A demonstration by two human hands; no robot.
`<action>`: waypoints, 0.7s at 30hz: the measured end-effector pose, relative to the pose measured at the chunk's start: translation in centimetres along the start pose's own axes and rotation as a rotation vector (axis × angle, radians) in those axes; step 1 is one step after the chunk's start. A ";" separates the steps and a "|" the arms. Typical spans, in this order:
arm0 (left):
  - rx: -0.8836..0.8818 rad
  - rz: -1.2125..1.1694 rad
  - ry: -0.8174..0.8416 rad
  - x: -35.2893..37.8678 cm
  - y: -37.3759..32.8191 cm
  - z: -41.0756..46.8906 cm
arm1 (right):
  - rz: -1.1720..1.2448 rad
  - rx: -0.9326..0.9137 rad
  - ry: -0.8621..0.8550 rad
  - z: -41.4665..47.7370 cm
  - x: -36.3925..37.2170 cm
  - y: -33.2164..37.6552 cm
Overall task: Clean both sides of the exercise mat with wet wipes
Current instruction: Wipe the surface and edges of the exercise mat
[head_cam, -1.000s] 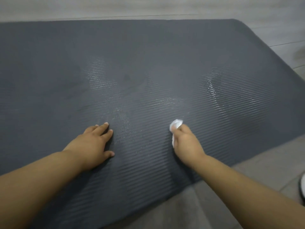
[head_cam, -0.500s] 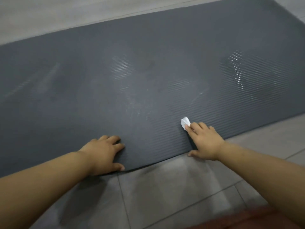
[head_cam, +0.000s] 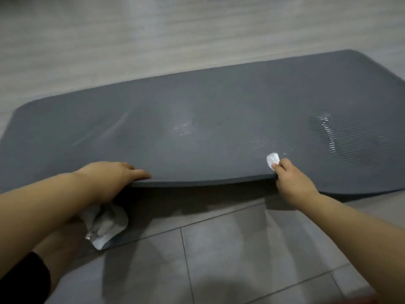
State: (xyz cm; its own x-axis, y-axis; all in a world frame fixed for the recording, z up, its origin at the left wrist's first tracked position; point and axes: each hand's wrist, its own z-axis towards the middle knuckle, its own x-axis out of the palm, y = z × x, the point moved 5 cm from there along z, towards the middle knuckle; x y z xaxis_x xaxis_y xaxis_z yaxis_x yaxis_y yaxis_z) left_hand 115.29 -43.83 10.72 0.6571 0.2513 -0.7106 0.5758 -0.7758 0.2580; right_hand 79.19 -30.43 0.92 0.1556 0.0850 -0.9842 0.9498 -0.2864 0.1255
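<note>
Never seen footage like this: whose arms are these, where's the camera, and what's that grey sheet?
No machine here: a person's two bare arms, filmed by one wide-angle camera worn on the head, looking down. The sheet is an exercise mat on a tiled floor. The left hand grips its near edge, raised off the floor. The right hand holds the same edge and pinches a crumpled white wet wipe. Shiny streaks on the mat look wet. A crinkled packet lies below the left forearm.
</note>
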 end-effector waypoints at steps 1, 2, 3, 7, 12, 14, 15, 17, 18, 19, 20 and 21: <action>-0.017 0.002 -0.008 -0.7 0.9 -0.9 | 0.034 0.005 -0.051 0.2 -1.2 0.2; -0.030 0.007 -0.012 -1.3 1.6 -1.6 | 0.056 0.007 -0.081 0.4 -2.4 0.5; -0.041 0.015 -0.023 -2.0 2.2 -2.4 | 0.063 0.004 -0.105 0.5 -3.5 0.9; -0.054 0.077 -0.108 -5.6 4.5 -5.0 | 0.054 -0.014 -0.175 -0.1 -6.7 2.0; -0.105 0.165 -0.165 -8.3 7.7 -9.8 | 0.044 -0.111 -0.240 -0.8 -9.5 5.3; -0.150 0.188 -0.155 -7.9 9.0 -12.0 | 0.049 -0.139 -0.248 -0.8 -10.4 7.6; -0.167 0.200 -0.144 -7.4 9.5 -13.1 | 0.041 -0.156 -0.254 -0.6 -10.5 8.8; -0.193 0.210 -0.122 -6.4 10.2 -15.3 | 0.015 -0.174 -0.235 -0.4 -10.0 11.1; -0.204 0.206 -0.123 -5.7 10.4 -16.3 | 0.002 -0.196 -0.224 -0.3 -9.5 12.1; -0.210 0.202 -0.134 -4.9 10.6 -17.0 | -0.010 -0.207 -0.222 -0.3 -8.9 12.9; -0.210 0.195 -0.153 -4.0 10.7 -17.5 | 0.032 -0.187 -0.210 -0.4 -8.5 13.6; -0.212 0.187 -0.173 -3.0 11.0 -17.9 | 0.028 -0.203 -0.185 -0.7 -8.1 14.7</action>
State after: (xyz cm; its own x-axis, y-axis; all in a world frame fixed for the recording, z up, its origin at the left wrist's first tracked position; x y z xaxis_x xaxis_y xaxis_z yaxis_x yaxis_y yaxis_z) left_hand 128.36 -42.71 27.39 0.6792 -0.0007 -0.7339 0.5531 -0.6569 0.5125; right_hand 92.12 -34.64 10.83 0.1479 -0.1013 -0.9838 0.9837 -0.0873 0.1569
